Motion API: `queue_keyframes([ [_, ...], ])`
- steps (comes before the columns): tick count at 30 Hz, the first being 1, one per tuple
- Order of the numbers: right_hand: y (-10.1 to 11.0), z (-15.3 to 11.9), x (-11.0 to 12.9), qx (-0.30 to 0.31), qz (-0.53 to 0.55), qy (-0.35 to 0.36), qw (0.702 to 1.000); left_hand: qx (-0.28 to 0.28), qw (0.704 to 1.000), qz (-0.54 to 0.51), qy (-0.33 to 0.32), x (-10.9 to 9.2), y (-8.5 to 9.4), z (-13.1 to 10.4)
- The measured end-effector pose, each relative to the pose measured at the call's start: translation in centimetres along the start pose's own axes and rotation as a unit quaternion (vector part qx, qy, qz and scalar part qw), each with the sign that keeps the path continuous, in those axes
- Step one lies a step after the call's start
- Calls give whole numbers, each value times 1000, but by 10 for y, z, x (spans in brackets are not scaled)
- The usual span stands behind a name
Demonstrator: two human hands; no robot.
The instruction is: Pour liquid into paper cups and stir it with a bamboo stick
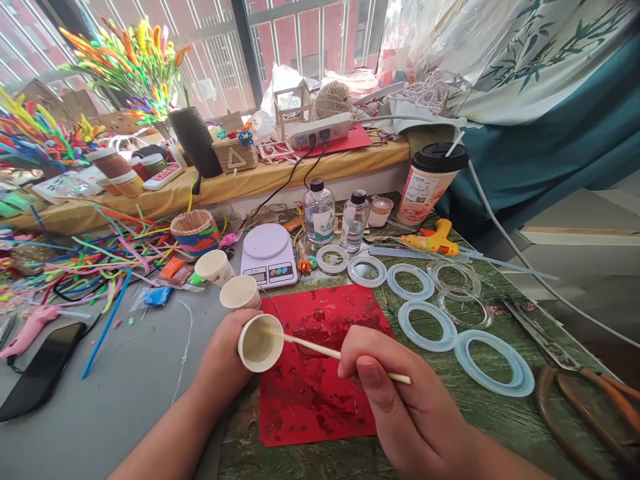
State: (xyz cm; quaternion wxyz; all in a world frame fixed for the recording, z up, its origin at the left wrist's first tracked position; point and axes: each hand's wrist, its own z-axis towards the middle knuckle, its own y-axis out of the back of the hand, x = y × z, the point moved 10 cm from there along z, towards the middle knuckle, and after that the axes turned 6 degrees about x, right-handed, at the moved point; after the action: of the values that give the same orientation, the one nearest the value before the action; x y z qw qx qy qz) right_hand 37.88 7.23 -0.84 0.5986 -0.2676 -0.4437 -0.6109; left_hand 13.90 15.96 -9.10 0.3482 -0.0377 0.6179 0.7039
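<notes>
My left hand (225, 350) is wrapped round a small paper cup (261, 363), tilted so that its inside faces me. In my right hand (395, 393) a thin wooden stick (320, 347) is pinched between thumb and fingers, its far end at the cup's mouth. What the cup holds is hard to make out. Beneath both hands lies a red sheet (320, 407) with wet, shiny patches. Two more paper cups, one nearer (240, 293) and one farther (214, 268), stand just beyond my left hand.
Several pale ring molds (427, 325) lie right of the sheet, with large scissors (565, 387) near the right edge. Behind stand a white scale (270, 257), two clear bottles (320, 217), a yellow glue gun (437, 239) and a lidded drink cup (425, 190). A phone (43, 367) lies left.
</notes>
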Motion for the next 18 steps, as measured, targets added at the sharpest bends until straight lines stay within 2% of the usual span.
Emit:
queue_keyframes([
  [5, 5, -2, -3, -25, 8, -17, 1000, -5, 1000, -6, 1, 3, -3, -3],
  [18, 0, -3, -4, -3, 10, -20, 1000, 4, 1000, -12, 0, 4, -4, -2],
])
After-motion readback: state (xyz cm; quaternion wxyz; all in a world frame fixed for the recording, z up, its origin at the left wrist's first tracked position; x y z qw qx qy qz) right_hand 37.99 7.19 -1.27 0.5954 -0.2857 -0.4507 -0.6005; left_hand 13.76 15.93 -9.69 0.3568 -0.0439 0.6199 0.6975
